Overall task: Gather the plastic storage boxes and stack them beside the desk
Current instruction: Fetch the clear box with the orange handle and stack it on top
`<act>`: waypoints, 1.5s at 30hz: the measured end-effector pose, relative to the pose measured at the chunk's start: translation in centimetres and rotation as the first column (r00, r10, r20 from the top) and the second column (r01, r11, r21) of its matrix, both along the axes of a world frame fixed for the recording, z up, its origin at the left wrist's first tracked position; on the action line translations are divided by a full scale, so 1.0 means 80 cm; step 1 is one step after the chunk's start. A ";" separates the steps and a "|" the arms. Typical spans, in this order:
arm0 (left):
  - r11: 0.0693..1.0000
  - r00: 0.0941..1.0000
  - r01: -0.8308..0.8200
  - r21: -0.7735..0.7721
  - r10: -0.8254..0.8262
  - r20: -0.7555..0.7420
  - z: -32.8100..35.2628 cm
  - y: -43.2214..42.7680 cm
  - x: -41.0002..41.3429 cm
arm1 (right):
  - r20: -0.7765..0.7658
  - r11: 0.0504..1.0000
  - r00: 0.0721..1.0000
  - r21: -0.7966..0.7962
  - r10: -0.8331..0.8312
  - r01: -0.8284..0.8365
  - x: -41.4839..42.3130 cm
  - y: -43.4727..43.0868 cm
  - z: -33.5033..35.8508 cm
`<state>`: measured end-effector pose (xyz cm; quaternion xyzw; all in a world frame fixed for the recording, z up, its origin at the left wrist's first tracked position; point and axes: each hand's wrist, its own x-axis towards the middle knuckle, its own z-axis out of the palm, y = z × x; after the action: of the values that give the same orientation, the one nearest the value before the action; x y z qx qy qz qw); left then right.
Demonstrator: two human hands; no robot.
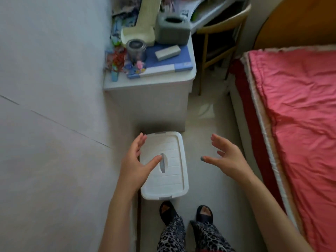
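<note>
A pale wall (pixel 51 88) filled the left side, plain but for faint diagonal seams. To the right lay a bed (pixel 300 124), cut off by the frame edge, under a wrinkled, glossy pink quilt with a cream layer showing along its side. Behind it a curved wooden headboard (pixel 300 20) ran out of view at the top corner. Between them stretched a narrow strip of light floor (pixel 205 142).

Against the wall stood a tall white plastic storage box (pixel 151 104) with rounded corners, its lid serving as a tabletop. On it lay a flat blue book or case (pixel 172 60), a small grey oblong block (pixel 168 52), a grey boxy container (pixel 172 31) with a dark oval opening, a short clear jar (pixel 136 50) and colourful clutter too blurred to make out. Beyond, a wooden chair (pixel 218 39) sat partly under a white desk (pixel 214 13), both only partly seen.

On the floor, just in front of the tall box and beside the wall, sat a smaller white storage box (pixel 169 170); its ribbed lid had a slot-shaped handle in the middle and grey clips at both ends. Its body was hidden beneath the lid.

The left hand (pixel 136 164) hovered over the box's left edge, fingers spread and empty; contact could not be told. The right hand (pixel 225 155), also spread and empty, hung clear of the box on its right. Below, two feet in dark open-toed slippers (pixel 204 213) and leopard-print trousers (pixel 181 235) showed.
</note>
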<state>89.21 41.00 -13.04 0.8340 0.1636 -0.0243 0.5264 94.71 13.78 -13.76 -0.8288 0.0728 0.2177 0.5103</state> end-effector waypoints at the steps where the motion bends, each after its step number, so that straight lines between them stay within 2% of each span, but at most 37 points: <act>1: 1.000 0.999 0.020 -0.003 -0.020 0.029 0.024 -0.010 0.003 | 0.041 1.000 0.999 0.007 -0.027 0.027 0.001 -0.007 0.025; 7: 0.996 0.977 0.059 -0.061 -0.045 0.207 0.137 -0.070 0.018 | 0.256 0.974 0.949 0.177 -0.182 0.140 0.007 -0.039 0.157; 12: 0.997 0.932 0.081 -0.020 -0.068 0.357 0.218 -0.115 0.024 | 0.396 0.950 0.882 0.273 -0.254 0.151 -0.003 -0.058 0.251; 19: 0.992 0.825 0.120 0.028 -0.115 0.553 0.307 -0.173 0.016 | 0.581 0.950 0.764 0.281 -0.282 0.137 -0.031 -0.106 0.336; 29: 0.960 0.701 0.279 -0.026 -0.185 0.689 0.344 -0.288 0.024 | 0.704 0.935 0.617 0.223 -0.351 0.277 -0.077 -0.219 0.379; 33: 0.938 0.686 0.343 -0.054 -0.211 0.697 0.344 -0.331 0.025 | 0.724 0.910 0.570 0.204 -0.389 0.362 -0.103 -0.257 0.381; 40: 0.877 0.646 0.479 -0.036 -0.324 0.691 0.343 -0.382 0.027 | 0.730 0.817 0.464 0.224 -0.502 0.531 -0.154 -0.298 0.381; 45: 0.790 0.587 0.612 -0.021 -0.436 0.682 0.350 -0.408 0.023 | 0.729 0.715 0.370 0.231 -0.576 0.660 -0.197 -0.304 0.379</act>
<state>91.04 8.35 14.93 0.7248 -0.2878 0.0879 0.6198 78.96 -10.51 16.56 -0.7739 0.1674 -0.3615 0.4923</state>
